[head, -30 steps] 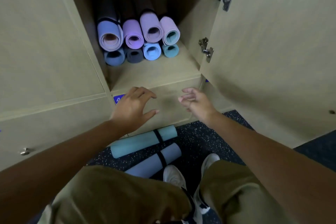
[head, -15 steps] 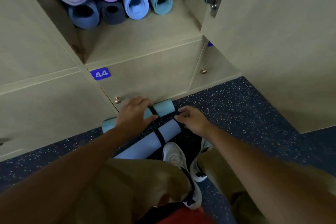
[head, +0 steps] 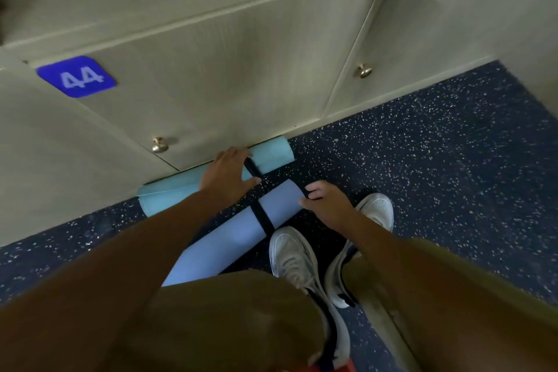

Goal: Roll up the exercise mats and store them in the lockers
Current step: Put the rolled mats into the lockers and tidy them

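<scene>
Two rolled mats lie on the speckled floor, each bound by a black strap. The teal mat [head: 271,154] lies against the base of locker 44 [head: 211,69]. My left hand [head: 226,174] lies over its middle beside the strap, fingers over the far side and thumb on the near side. The light blue mat [head: 229,238] lies slantwise nearer to me, its lower end hidden behind my knee. At that mat's upper end, my right hand [head: 326,205] has its fingers curled on the rim and its thumb against the end.
The shut locker doors carry brass knobs [head: 159,144] [head: 364,70]. A pale open door panel [head: 513,9] stands at the right. My white shoes [head: 294,254] stand right beside the blue mat. My knees fill the bottom of the view.
My hands came down from the locker shelf edge to the two mats on the floor. The view dropped lower, and the open compartment with stored mats went out of sight.
</scene>
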A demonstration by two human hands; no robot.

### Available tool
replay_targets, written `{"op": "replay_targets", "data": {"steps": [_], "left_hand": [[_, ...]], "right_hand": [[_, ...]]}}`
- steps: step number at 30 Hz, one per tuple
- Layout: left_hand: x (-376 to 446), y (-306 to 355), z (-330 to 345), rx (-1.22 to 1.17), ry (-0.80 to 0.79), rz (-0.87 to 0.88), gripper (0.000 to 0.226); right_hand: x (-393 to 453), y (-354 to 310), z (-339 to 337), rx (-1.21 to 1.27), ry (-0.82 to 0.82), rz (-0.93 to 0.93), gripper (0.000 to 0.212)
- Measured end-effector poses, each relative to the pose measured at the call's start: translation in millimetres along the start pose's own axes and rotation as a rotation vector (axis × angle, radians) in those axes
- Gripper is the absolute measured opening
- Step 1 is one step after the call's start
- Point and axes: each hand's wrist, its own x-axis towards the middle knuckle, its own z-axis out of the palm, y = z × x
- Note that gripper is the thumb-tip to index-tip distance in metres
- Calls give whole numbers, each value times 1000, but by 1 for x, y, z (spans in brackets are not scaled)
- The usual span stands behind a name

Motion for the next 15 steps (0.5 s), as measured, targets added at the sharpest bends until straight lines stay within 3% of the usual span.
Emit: {"op": "replay_targets", "data": {"steps": [7,12,15], "left_hand": [[57,-6,40,76,7,60,74],[74,-7,67,72,17,11,89],[80,-12,79,210,22,-6,94]], "right_hand": [[45,26,14,-5,-9,26,64],[68,39,23,-35,-41,37,69],[78,44,30,-47,-58,43,66]]}}
